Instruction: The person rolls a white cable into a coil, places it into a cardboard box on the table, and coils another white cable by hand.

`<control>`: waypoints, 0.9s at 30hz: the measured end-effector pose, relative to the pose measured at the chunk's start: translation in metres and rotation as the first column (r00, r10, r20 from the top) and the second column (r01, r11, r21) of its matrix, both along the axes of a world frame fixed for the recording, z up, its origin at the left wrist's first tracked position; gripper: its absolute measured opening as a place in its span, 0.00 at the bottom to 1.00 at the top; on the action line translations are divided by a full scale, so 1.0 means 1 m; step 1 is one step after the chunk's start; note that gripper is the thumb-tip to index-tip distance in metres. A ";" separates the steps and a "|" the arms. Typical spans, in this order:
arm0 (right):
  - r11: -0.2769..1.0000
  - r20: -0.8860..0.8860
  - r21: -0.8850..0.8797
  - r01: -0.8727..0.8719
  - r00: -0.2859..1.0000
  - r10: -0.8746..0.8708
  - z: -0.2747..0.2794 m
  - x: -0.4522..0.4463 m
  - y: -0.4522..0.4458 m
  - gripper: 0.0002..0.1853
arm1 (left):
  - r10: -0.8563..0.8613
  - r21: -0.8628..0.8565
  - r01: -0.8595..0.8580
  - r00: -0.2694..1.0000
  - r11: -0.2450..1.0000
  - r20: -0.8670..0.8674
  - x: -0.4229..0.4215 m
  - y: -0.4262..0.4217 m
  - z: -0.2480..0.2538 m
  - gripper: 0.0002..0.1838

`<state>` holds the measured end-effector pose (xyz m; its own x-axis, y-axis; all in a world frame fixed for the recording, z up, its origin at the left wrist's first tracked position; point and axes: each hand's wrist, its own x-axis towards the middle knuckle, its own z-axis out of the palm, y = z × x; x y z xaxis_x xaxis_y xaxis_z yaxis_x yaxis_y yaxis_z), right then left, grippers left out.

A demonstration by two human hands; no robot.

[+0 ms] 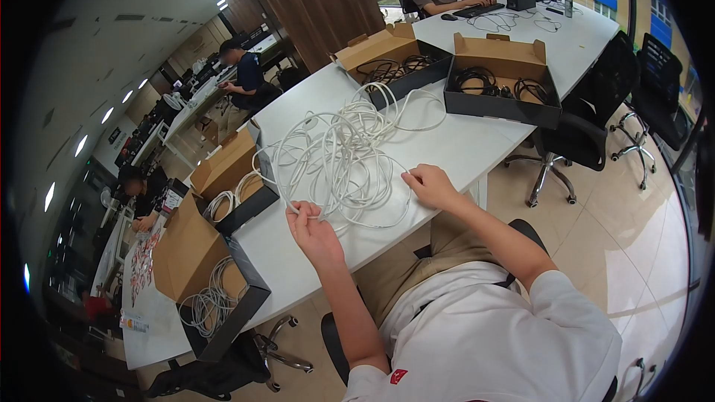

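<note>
A big tangled heap of white cables (350, 152) lies on the white table (477, 138) in front of me. My left hand (313, 232), palm turned up, has its fingers curled around a strand at the heap's near left edge. On the right side of the heap, my right hand (432, 186) pinches a strand between thumb and forefinger. Loops of cable run between the two hands and cross over one another. Which cable ends belong to the held strands cannot be made out.
Two open boxes of black cables, one on the left (402, 74) and one on the right (514, 97), stand at the far side. Two open boxes with pale cables (253, 208) (257, 294) stand at left. Black chairs (573, 134) are at right. Other people sit at desks beyond.
</note>
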<state>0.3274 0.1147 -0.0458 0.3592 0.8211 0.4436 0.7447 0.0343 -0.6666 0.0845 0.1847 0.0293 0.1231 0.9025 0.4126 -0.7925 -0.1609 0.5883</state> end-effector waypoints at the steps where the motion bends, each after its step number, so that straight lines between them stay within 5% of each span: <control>1: 1.000 -0.054 0.026 0.000 0.999 0.002 0.003 0.000 -0.001 0.20 | -0.051 -0.019 0.052 0.998 0.998 0.045 0.000 0.002 0.000 0.05; 3: 0.997 -0.165 0.074 0.004 0.986 0.008 0.006 0.000 -0.002 0.20 | -0.115 -0.060 0.121 0.989 0.991 0.097 0.000 0.003 0.002 0.06; 6: 0.852 -0.044 0.456 0.256 0.963 -0.266 0.018 -0.013 -0.007 0.23 | -0.177 -0.081 0.182 0.982 0.980 0.065 0.007 0.003 0.002 0.07; 10: 0.887 0.121 0.458 0.051 0.985 -0.119 0.058 -0.037 -0.041 0.26 | -0.281 -0.087 0.269 0.944 0.959 -0.173 0.034 -0.009 -0.017 0.07; 12: 0.921 -0.243 0.376 -0.106 0.947 0.209 0.054 -0.048 -0.042 0.26 | -0.311 -0.082 0.302 0.887 0.950 -0.342 0.050 -0.022 -0.025 0.06; 14: 0.908 -0.614 0.367 -0.203 0.680 0.400 0.057 -0.054 -0.039 0.22 | -0.298 -0.011 0.344 0.796 0.939 -0.527 0.062 -0.034 -0.029 0.06; 18: 0.947 -0.831 0.290 -0.140 0.454 0.322 0.051 -0.031 -0.046 0.14 | -0.225 0.032 0.262 0.881 0.965 -0.416 0.069 -0.036 -0.033 0.11; 21: 0.949 -0.866 0.280 -0.143 0.389 0.314 0.041 -0.003 -0.055 0.13 | -0.287 -0.101 0.272 0.941 0.957 -0.180 0.054 -0.019 -0.031 0.14; 25: 0.937 -0.937 0.348 0.039 0.058 0.345 0.021 0.035 -0.060 0.10 | -0.121 -0.158 0.120 0.993 0.980 0.003 0.033 -0.004 -0.023 0.15; 27: 0.939 -0.946 0.324 0.112 0.022 0.324 0.019 0.043 -0.058 0.08 | -0.075 -0.127 0.079 0.997 0.989 0.035 0.024 0.003 -0.021 0.14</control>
